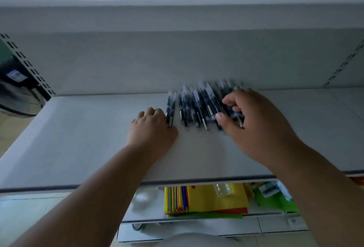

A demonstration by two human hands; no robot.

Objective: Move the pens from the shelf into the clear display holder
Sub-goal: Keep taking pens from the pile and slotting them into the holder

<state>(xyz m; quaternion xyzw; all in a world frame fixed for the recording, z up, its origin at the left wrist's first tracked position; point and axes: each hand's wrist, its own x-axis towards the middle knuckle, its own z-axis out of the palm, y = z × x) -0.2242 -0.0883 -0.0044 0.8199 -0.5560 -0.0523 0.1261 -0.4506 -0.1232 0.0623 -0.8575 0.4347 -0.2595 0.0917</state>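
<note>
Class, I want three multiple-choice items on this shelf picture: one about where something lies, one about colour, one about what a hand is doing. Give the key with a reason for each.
1. Where do the pens lie?
A. on the white shelf, near its back wall
B. on the shelf below
C. on the floor

2. What colour are the pen barrels mostly?
A. red
B. dark blue-black
C. yellow

3. What is the right hand doing?
A. hanging clear of the shelf
B. lying flat on the folders
C. curling thumb and fingers over the main pile of pens

Key: 1 A, the pile sits close to the back wall. 2 B, the barrels look dark. 3 C, its fingers bend round pens, while the left hand touches a separate pair of pens.
</note>
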